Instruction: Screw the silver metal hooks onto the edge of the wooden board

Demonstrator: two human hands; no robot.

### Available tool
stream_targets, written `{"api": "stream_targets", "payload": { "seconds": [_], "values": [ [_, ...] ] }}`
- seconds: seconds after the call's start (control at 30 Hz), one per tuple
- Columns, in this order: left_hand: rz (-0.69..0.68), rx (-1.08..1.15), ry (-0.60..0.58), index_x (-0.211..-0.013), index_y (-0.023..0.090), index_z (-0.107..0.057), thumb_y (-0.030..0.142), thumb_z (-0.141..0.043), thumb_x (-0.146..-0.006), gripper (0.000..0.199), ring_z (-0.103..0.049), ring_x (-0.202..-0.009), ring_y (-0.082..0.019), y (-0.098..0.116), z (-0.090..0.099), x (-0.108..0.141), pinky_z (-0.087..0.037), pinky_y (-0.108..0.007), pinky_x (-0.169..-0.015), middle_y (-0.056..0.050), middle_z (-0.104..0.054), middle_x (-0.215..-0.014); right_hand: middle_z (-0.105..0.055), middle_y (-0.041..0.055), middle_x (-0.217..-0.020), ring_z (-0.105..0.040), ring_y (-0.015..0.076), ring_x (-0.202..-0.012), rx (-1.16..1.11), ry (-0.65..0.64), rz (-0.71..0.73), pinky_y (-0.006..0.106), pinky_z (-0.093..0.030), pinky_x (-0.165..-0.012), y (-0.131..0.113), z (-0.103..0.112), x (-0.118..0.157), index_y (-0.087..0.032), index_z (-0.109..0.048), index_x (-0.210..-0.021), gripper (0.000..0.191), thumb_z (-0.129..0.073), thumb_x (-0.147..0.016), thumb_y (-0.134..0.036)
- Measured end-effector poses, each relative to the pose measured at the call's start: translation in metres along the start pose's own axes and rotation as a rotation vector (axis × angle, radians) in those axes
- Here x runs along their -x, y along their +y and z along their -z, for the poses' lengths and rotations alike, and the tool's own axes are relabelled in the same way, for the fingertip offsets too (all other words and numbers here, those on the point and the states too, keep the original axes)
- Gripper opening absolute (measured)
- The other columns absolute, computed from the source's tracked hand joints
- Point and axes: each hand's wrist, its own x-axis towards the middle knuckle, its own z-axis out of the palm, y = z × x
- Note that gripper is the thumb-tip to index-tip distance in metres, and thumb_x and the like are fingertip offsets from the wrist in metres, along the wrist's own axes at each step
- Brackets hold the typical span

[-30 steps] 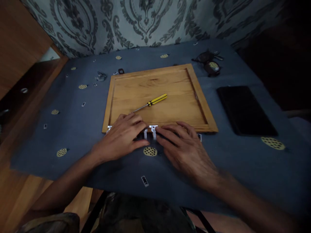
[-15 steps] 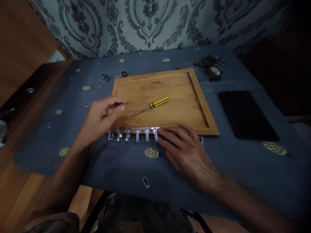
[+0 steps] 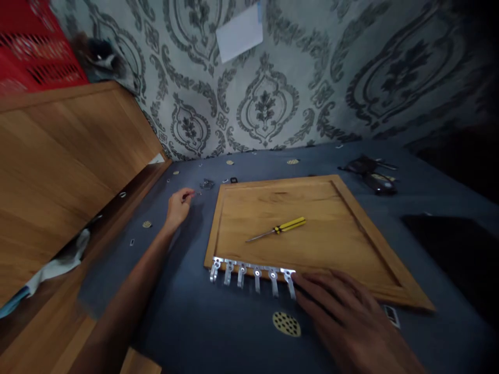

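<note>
A wooden panel (image 3: 312,202) with a raised frame lies on the table. Along its near edge runs a metal hook rail (image 3: 257,273) with several hooks. My right hand (image 3: 346,311) lies on that edge, fingers stretched out, fingertips touching the rail's right end. A screwdriver (image 3: 283,227) with a yellow and black handle rests on the panel, untouched. Beyond the panel's left side, my left hand (image 3: 180,205) is on the table with fingers curled to a pinch, beside tiny bits (image 3: 200,193) that look like screws. Anything between those fingertips is too small to make out.
Behind the left hand sits a small heap of metal pieces (image 3: 206,184). A small black square item (image 3: 233,180) is at the panel's far edge. To the right lie a dark pouch with keys (image 3: 370,174) and a black tablet (image 3: 452,249). Wooden furniture (image 3: 78,140) borders the left.
My left hand has moved from above the panel's left edge out to the tiny bits at the far left. My right hand stays at the rail's end. The view has tilted up and left.
</note>
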Motion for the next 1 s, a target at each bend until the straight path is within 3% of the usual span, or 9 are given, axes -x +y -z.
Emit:
{"api": "stream_targets", "payload": {
  "seconds": [0.1,0.23,0.43,0.77,1.0],
  "values": [
    [0.052,-0.057,0.016,-0.125,0.015,-0.061,0.040,-0.062,-0.098,0.036,-0.065,-0.109,-0.022,-0.022,-0.008,-0.012,-0.058,-0.044,-0.094,-0.010,-0.064,-0.125,-0.077,0.0046,-0.116,-0.066,0.0241,-0.110,0.009,-0.028,0.031,0.048,-0.045,-0.104,-0.001,0.000,0.001,-0.029,-0.072,-0.120,0.038,-0.050,-0.093,-0.014],
    [0.048,-0.090,-0.021,-0.126,0.016,-0.061,0.039,-0.062,-0.098,0.036,-0.065,-0.111,-0.022,-0.032,-0.020,-0.015,-0.058,-0.044,-0.095,-0.011,-0.064,-0.126,-0.078,0.0048,-0.112,-0.066,0.0242,-0.109,0.024,0.000,-0.005,0.049,-0.045,-0.104,-0.004,-0.001,-0.001,-0.028,-0.073,-0.116,0.037,-0.046,-0.094,-0.013],
    [0.004,-0.133,-0.058,-0.126,0.016,-0.061,0.039,-0.061,-0.098,0.036,-0.064,-0.112,-0.022,-0.034,-0.027,-0.016,-0.057,-0.045,-0.097,-0.011,-0.063,-0.128,-0.079,0.0028,-0.112,-0.067,0.0233,-0.106,0.008,-0.022,0.057,0.046,-0.047,-0.099,0.004,-0.001,0.000,-0.030,-0.073,-0.117,0.039,-0.046,-0.094,-0.013],
    [0.003,-0.216,-0.091,-0.125,0.016,-0.061,0.039,-0.062,-0.098,0.036,-0.065,-0.111,-0.022,-0.035,-0.020,-0.016,-0.058,-0.044,-0.096,-0.011,-0.064,-0.126,-0.078,0.0039,-0.113,-0.067,0.0240,-0.107,-0.015,-0.052,0.024,0.048,-0.046,-0.101,0.005,0.001,0.001,-0.029,-0.073,-0.117,0.035,-0.050,-0.094,-0.016],
    [0.018,-0.308,-0.115,-0.124,0.016,-0.062,0.039,-0.061,-0.099,0.034,-0.065,-0.110,-0.021,-0.024,-0.020,-0.015,-0.058,-0.044,-0.095,-0.010,-0.064,-0.125,-0.080,0.0026,-0.111,-0.068,0.0225,-0.104,0.006,-0.037,0.008,0.045,-0.046,-0.099,-0.001,0.006,-0.008,-0.025,-0.074,-0.107,0.033,-0.050,-0.092,-0.009]
  ]
}}
